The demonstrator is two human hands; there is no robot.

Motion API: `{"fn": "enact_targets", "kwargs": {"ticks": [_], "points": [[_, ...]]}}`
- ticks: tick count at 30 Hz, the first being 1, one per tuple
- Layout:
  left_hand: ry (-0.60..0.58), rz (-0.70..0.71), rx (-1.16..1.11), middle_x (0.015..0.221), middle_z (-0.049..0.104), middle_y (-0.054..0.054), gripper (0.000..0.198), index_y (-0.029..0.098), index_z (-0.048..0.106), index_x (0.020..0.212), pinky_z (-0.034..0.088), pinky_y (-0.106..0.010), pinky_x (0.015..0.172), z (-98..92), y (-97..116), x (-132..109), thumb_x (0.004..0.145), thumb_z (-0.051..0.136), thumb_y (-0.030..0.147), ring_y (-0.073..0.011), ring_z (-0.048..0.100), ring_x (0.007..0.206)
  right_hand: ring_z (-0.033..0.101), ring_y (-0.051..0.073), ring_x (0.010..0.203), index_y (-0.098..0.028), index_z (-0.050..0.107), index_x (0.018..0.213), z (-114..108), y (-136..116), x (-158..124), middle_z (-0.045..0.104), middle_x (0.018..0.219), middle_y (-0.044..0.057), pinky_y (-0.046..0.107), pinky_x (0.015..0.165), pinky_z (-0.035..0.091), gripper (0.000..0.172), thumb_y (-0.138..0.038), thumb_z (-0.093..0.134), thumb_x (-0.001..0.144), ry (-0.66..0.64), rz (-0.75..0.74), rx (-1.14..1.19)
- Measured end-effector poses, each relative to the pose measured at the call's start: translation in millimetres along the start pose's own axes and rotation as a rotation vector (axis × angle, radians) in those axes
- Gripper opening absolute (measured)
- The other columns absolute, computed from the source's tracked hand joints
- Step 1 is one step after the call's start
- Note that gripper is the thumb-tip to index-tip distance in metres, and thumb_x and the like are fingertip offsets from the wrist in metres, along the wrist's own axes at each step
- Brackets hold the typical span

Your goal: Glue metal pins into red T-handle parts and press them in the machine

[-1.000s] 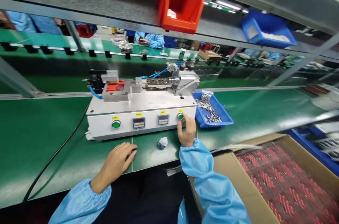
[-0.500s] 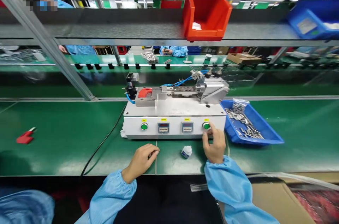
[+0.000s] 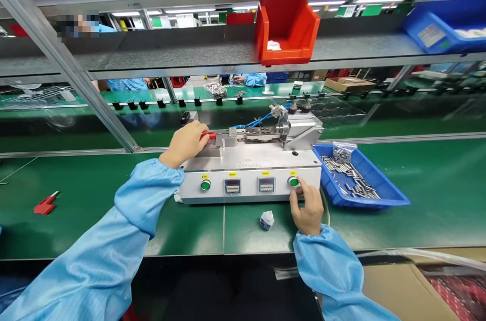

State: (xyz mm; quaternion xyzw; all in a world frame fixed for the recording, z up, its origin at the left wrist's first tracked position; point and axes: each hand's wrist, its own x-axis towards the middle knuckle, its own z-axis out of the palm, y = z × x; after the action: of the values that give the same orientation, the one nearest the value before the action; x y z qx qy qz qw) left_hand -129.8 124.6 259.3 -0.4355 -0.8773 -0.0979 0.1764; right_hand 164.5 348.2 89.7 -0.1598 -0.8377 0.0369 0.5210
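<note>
A white bench machine [image 3: 246, 159] with a metal fixture on top stands on the green workbench. My left hand [image 3: 186, 143] reaches over its left end, fingers closed on a red plastic piece [image 3: 209, 135] seated in the fixture. My fingertips are partly hidden behind the hand. At the machine's front right, my right hand [image 3: 308, 208] holds nothing, with thumb and index finger apart. Its index fingertip is at the edge of the right green button [image 3: 293, 182]. A second green button [image 3: 205, 186] sits at the left, with two small counters between them.
Beside the machine is a blue tray [image 3: 391, 198] of small metal pins. A small white-topped container [image 3: 267, 219] stands in front. Another red piece with a metal tip [image 3: 45, 205] lies at left. Overhead, a shelf carries a red bin [image 3: 290, 52] and a blue bin [image 3: 436, 37]. Co-workers sit beyond.
My left hand has moved from the bench's front up and forward to the red piece on the machine, closing on it. My right hand stays by the green button. The view has shifted slightly.
</note>
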Motion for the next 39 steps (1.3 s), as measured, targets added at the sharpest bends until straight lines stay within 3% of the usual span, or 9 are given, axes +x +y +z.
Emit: {"fn": "enact_targets", "kwargs": {"ticks": [3,6,14,22,26,31,35,39], "points": [[-0.190,-0.003,0.115,0.112,0.073,-0.011,0.023,0.020,0.077,0.101,0.054,-0.033,0.075,-3.9,5.5,22.5,0.098,0.054,0.025,-0.0279,0.071,0.100,0.056,0.022,0.076,-0.019,0.061,0.143,-1.4,-0.1,-1.6,0.060,0.082,0.005,0.034,0.073,0.049,0.043,-0.020,0.053,0.101,-0.007,-0.004,-0.001],[-0.269,0.026,0.153,0.114,0.071,-0.013,0.023,0.018,0.078,0.098,0.055,-0.033,0.073,-4.2,9.5,31.7,0.096,0.055,0.020,-0.0284,0.072,0.097,0.058,0.022,0.076,-0.019,0.060,0.144,-1.4,0.4,-2.2,0.060,0.082,0.004,0.034,0.072,0.050,0.043,-0.020,0.052,0.102,-0.010,-0.017,-0.042],[-0.278,0.088,0.168,0.131,0.064,-0.017,0.030,0.015,0.076,0.114,0.057,-0.035,0.082,-1.8,6.5,30.9,0.101,0.050,0.024,-0.0299,0.069,0.108,0.062,0.023,0.079,-0.020,0.061,0.145,0.4,3.9,-4.9,0.063,0.084,0.006,0.037,0.076,0.054,0.044,-0.021,0.053,0.102,-0.020,0.015,-0.015],[-0.323,0.128,0.179,0.112,0.074,-0.014,0.027,0.018,0.077,0.094,0.054,-0.034,0.073,-7.9,5.1,41.4,0.096,0.051,0.017,-0.0300,0.072,0.098,0.060,0.023,0.078,-0.020,0.060,0.145,-0.9,1.5,-3.0,0.062,0.083,0.005,0.035,0.074,0.052,0.045,-0.020,0.053,0.101,-0.011,0.003,-0.033],[-0.337,0.148,0.212,0.113,0.075,-0.014,0.025,0.018,0.077,0.093,0.053,-0.033,0.073,-7.3,2.7,41.4,0.097,0.053,0.021,-0.0308,0.072,0.098,0.060,0.022,0.079,-0.019,0.058,0.145,0.0,0.4,-3.2,0.063,0.084,0.005,0.035,0.076,0.051,0.045,-0.018,0.054,0.101,-0.008,-0.012,-0.032],[-0.282,0.067,0.220,0.118,0.073,-0.013,0.025,0.016,0.078,0.098,0.054,-0.036,0.084,-3.1,2.1,36.2,0.096,0.054,0.022,-0.0324,0.069,0.109,0.059,0.023,0.078,-0.018,0.062,0.140,5.9,3.3,-8.8,0.061,0.083,0.006,0.037,0.077,0.051,0.040,-0.021,0.053,0.100,-0.046,0.054,-0.032],[-0.321,-0.001,0.193,0.106,0.075,-0.010,0.023,0.017,0.079,0.094,0.053,-0.035,0.089,-0.4,1.3,41.3,0.096,0.060,0.030,-0.0306,0.068,0.107,0.059,0.023,0.077,-0.019,0.063,0.138,8.7,3.7,-8.7,0.060,0.083,0.006,0.038,0.077,0.051,0.039,-0.024,0.055,0.100,-0.058,0.093,-0.018],[-0.379,0.058,0.164,0.100,0.077,-0.009,0.021,0.017,0.080,0.091,0.053,-0.030,0.082,-1.7,-1.5,54.1,0.093,0.064,0.030,-0.0266,0.071,0.100,0.059,0.022,0.077,-0.019,0.061,0.139,6.2,0.8,-4.2,0.061,0.084,0.005,0.037,0.075,0.051,0.039,-0.019,0.055,0.101,-0.017,0.033,-0.007]]}}
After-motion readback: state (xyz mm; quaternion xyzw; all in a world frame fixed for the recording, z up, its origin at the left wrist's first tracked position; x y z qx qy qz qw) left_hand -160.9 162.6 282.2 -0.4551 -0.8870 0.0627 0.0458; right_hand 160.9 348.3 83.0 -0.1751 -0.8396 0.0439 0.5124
